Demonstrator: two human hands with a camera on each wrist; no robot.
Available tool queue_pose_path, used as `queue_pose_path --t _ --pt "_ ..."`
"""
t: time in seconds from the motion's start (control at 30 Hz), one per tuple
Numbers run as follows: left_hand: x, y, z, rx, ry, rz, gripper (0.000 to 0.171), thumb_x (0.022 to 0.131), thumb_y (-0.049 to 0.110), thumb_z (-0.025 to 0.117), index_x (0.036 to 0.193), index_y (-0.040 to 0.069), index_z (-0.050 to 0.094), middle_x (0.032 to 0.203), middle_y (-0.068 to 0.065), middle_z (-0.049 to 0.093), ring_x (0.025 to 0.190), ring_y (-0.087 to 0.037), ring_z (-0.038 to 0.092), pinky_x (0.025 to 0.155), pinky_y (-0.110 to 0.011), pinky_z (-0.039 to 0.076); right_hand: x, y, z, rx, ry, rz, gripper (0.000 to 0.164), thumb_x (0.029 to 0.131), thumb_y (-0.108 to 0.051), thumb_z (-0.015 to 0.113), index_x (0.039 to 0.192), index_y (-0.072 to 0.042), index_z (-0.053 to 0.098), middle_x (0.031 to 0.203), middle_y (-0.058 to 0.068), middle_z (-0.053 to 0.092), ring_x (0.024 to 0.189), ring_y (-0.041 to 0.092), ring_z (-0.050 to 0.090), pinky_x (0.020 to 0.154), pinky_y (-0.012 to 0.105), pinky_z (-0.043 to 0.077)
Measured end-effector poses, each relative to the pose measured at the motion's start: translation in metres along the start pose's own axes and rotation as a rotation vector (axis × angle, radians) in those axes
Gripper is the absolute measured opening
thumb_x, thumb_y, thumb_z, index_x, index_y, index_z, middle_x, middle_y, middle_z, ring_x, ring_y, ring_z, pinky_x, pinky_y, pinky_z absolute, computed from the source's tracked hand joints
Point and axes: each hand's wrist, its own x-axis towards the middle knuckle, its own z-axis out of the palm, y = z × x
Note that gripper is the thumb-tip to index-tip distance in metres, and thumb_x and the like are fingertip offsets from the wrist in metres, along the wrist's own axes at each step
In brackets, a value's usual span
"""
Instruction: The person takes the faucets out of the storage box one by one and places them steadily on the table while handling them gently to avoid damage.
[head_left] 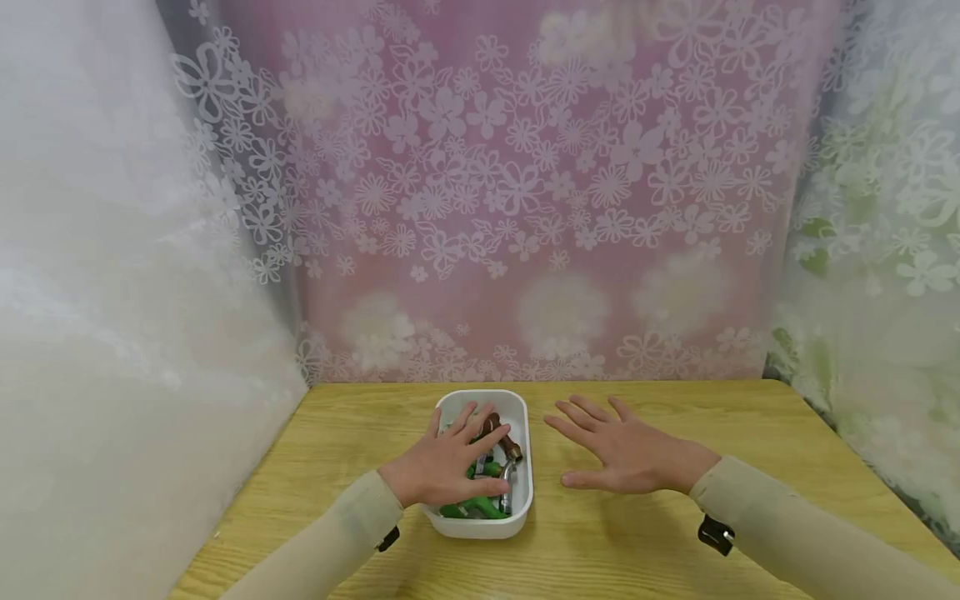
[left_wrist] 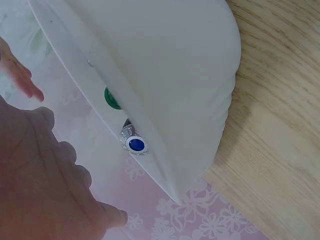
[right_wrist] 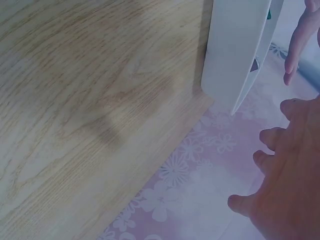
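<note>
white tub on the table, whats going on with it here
A person holds both hands out with fingers spread, gripping nothing. The left hand is over the white tub, and the right hand is over the wooden table, to the tub's right. Inside the tub lie green items and a brown piece; the left hand hides some of the contents.

Bin (head_left: 480,528): smooth plastic. Curved piece (head_left: 506,497) inside: shiny metal. Table (head_left: 615,554): wood-grain, low sheen. Sleeves (head_left: 810,525): matt cloth. Curtain (head_left: 97,317) at 9 o'clock: glossy, plastic-looking.
</note>
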Motion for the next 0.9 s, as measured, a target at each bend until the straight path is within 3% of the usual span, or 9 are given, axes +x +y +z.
queue_pose_path --t 0.37,0.53,0.7,0.83,0.9 --pt "-0.002 -0.006 0.003 0.008 0.011 -0.022 0.083 0.092 0.08 0.032 0.161 0.039 0.012 0.17 0.003 -0.005 0.157 -0.031 0.002 0.116 -0.075 0.007 0.007 0.002 0.003 -0.034 0.053 -0.034 0.079 0.096 -0.071 0.041 0.162 -0.032 0.022 0.167 0.0 0.023 0.154 0.029 0.024 0.114 0.073 0.021" --pt "-0.003 -0.012 0.004 0.015 0.042 -0.023 0.081 0.094 0.079 0.03 0.162 0.036 0.018 0.171 0.002 0.0 0.158 -0.027 0.006 0.119 -0.07 0.014 0.011 0.003 0.003 -0.072 0.084 -0.06 0.076 0.096 -0.071 0.042 0.157 -0.026 0.037 0.159 0.003 0.042 0.145 0.029 0.041 0.112 0.068 0.03" --pt "-0.003 -0.018 -0.001 -0.022 0.112 -0.046 0.075 0.098 0.071 0.034 0.156 0.023 0.04 0.166 -0.002 0.027 0.155 -0.025 0.023 0.12 -0.061 0.025 0.016 0.005 0.003 -0.122 0.107 -0.088 0.069 0.099 -0.069 0.038 0.144 -0.021 0.057 0.141 0.002 0.061 0.131 0.025 0.056 0.108 0.058 0.04" --pt "-0.003 -0.024 -0.004 -0.009 0.215 -0.085 0.063 0.102 0.059 0.043 0.144 0.014 0.056 0.148 -0.008 0.055 0.139 -0.028 0.05 0.112 -0.052 0.041 0.017 0.006 0.002 -0.13 0.117 -0.102 0.063 0.101 -0.065 0.038 0.137 -0.02 0.063 0.134 0.001 0.066 0.124 0.023 0.06 0.104 0.054 0.045" --pt "-0.003 -0.029 -0.003 0.0 0.26 -0.114 0.055 0.102 0.052 0.05 0.139 0.012 0.059 0.14 -0.008 0.061 0.13 -0.029 0.057 0.108 -0.049 0.047 0.017 0.005 0.0 -0.128 0.11 -0.107 0.06 0.101 -0.063 0.039 0.134 -0.019 0.064 0.133 0.002 0.067 0.123 0.023 0.061 0.102 0.053 0.047"
